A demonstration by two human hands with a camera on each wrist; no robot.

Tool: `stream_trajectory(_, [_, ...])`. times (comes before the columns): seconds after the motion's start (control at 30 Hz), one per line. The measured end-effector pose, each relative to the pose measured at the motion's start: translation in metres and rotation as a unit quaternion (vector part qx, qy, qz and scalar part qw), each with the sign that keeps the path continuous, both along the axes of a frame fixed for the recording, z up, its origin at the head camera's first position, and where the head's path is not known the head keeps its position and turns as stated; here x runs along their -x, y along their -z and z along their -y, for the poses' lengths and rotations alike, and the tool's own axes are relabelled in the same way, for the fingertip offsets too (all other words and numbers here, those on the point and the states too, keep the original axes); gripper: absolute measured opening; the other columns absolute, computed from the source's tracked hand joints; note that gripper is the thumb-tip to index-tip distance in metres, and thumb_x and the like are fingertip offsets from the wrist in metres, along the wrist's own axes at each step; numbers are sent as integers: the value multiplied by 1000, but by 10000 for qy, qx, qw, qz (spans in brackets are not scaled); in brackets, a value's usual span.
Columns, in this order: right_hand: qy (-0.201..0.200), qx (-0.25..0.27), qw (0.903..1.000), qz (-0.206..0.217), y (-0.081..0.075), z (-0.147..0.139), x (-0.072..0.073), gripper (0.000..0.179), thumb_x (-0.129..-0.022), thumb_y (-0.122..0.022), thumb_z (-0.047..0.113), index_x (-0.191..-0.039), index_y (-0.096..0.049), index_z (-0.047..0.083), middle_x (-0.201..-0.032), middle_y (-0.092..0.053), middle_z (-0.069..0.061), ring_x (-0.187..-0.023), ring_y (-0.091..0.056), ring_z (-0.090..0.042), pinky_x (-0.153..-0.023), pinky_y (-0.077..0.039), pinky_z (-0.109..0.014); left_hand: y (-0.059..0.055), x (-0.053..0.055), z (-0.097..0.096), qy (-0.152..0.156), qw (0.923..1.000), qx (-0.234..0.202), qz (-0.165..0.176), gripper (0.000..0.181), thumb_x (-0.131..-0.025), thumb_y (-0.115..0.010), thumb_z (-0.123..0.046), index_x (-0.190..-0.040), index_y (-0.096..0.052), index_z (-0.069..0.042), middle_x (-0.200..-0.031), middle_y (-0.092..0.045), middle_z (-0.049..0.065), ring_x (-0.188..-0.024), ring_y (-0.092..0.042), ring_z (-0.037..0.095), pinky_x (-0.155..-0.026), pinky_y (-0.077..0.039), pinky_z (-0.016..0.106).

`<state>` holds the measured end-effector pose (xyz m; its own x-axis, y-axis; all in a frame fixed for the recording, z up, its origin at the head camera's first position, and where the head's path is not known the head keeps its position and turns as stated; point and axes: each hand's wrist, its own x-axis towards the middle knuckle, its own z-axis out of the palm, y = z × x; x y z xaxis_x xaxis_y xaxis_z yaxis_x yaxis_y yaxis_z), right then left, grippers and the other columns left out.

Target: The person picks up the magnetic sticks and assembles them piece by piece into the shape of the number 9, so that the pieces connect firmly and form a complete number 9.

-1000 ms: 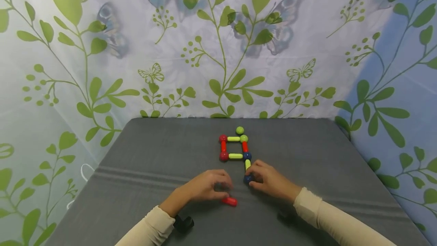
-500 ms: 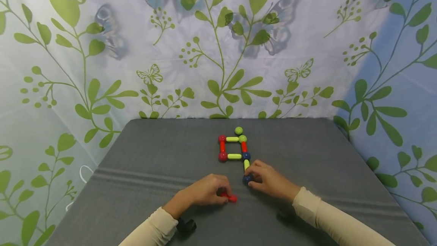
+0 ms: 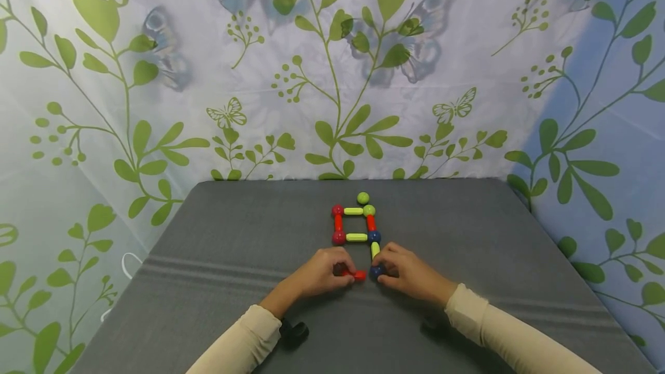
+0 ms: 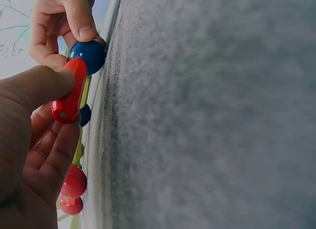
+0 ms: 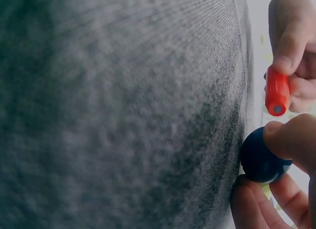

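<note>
My left hand pinches a red magnetic rod between thumb and fingers, its free end pointing at a dark blue ball. That ball is gripped by my right hand, thumb on one side and fingers on the other. In the right wrist view a small gap shows between rod end and ball. From the ball a yellow-green rod runs back to another blue ball, a corner of a square of rods and balls. Two red balls and a green ball form the other corners.
A loose green ball lies just behind the square. Everything rests on a grey cloth-covered table. Behind it hangs a leaf-and-butterfly patterned curtain. Black wrist gear shows under the left sleeve.
My left hand has taken hold of the red rod from the table and brought it forward, close to the front blue ball. The right hand stays on that ball.
</note>
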<state>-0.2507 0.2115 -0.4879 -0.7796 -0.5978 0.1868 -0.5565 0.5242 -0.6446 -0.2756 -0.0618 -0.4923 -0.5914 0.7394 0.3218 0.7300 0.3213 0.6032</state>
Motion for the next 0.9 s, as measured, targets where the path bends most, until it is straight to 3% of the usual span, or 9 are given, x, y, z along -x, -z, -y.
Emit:
stream_trajectory(0.37, [-27, 56, 10000, -60, 1, -2, 1, 30, -88, -80, 7, -113, -67, 17, -110, -55, 4, -95, -66, -13, -81, -56, -27, 3, 8, -12, -89, 9999, -116, -43, 13, -87, -81, -8, -96, -72, -12, -94, -63, -6, -84, -60, 5, -79, -50, 17])
stream_trajectory(0.9, [-24, -20, 9999, -150, -1, 0, 1, 30, -87, -81, 8, -114, -69, 15, -107, -56, 1, -94, -65, -15, -81, -56, -31, 3, 11, -11, -85, 9997, 198, -70, 12, -88, -80, -10, -97, -73, -14, -95, -64, -8, -84, -57, 7, -77, -48, 17])
